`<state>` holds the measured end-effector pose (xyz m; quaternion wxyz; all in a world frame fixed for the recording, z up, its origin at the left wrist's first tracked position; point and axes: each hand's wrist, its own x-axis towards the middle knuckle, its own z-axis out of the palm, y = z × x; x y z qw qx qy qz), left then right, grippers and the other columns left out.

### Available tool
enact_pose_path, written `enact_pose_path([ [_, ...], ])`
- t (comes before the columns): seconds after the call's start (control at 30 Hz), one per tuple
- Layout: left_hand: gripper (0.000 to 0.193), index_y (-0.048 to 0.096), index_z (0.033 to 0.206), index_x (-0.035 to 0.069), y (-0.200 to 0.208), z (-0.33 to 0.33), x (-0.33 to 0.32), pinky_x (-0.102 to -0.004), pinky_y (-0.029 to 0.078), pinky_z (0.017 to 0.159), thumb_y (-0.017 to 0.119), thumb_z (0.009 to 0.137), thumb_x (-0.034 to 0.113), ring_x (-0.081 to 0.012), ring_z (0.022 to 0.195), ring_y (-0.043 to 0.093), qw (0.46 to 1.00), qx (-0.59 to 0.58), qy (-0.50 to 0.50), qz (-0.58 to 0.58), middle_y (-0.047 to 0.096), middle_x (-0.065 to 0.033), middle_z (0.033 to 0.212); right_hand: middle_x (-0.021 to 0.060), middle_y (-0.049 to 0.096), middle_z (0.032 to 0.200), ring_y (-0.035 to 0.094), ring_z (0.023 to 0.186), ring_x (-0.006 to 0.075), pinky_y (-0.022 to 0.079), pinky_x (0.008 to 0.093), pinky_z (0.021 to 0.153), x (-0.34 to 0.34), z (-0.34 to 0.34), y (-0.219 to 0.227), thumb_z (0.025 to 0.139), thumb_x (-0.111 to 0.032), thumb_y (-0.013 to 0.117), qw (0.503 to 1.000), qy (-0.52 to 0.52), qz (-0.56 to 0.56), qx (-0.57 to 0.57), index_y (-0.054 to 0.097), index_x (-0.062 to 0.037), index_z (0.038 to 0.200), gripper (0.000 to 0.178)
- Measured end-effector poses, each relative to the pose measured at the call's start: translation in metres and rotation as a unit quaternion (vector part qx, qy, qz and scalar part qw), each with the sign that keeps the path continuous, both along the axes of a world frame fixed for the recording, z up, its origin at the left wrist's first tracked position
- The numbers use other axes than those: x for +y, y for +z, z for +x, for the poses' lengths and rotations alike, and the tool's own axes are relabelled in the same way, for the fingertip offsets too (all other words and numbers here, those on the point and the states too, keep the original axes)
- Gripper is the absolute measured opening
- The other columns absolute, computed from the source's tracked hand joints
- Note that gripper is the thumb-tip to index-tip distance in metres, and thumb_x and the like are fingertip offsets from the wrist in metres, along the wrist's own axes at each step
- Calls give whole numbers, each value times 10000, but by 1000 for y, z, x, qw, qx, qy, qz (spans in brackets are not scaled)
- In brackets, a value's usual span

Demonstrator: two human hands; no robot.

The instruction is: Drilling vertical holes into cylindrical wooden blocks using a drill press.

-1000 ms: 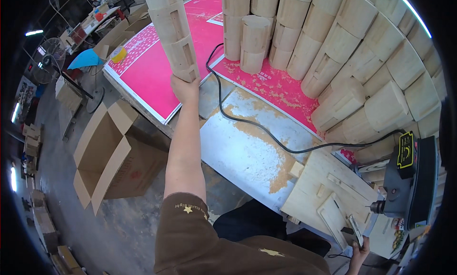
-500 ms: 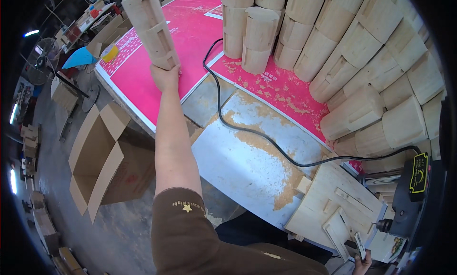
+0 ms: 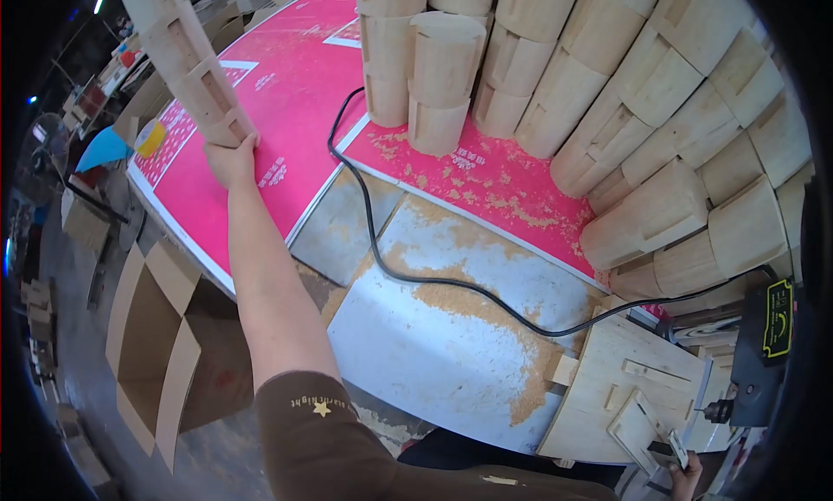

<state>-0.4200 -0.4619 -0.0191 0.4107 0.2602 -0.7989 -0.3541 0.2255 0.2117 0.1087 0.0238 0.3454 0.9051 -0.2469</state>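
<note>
My left arm reaches out to the far left, and my left hand [image 3: 231,161] is closed round the bottom of a tall stack of rounded, pale wooden blocks [image 3: 198,80] with slots cut in their sides. The stack leans left in the picture over a pink board [image 3: 299,93]; whether its base touches the board I cannot tell. At the lower right my right hand [image 3: 685,477], partly cut off, has its fingers curled at a flat silvery piece [image 3: 678,449] beside a wooden jig board [image 3: 620,392]. A dark drill with a chuck [image 3: 717,412] stands just beyond.
Many stacked wooden blocks [image 3: 607,93] line the far right. A black cable [image 3: 468,286] crosses the sawdust-strewn white board [image 3: 408,345] to the machine. An open cardboard box [image 3: 186,362] stands on the floor at left. Yellow tape [image 3: 150,138] lies near the pink board's edge.
My left hand has carried the stack left, nearer the tape, uncovering a white print on the pink board. The whole view has shifted. My right hand stays at the silvery piece.
</note>
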Motion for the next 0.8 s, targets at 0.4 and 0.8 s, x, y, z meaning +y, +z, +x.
enact_pose_path([
  [0.4,824,387,1273,6,-25,-17,-21,-393,441,920,818,602,216,-328,1100,545,998,-31,-47,36,551,-186,1194,74,585,969,540,797,137,477,261,569,6,2,-9,853,-217,642,997,-73,-38,-10,550,8,1191,417],
  [0.8,748,442,1224,18,-38,-18,-51,-377,455,889,818,607,208,-296,1032,583,993,0,-105,59,592,-153,1123,74,570,1009,537,809,162,438,245,468,9,6,-10,847,-213,627,992,-97,-71,-34,527,-43,1228,428],
])
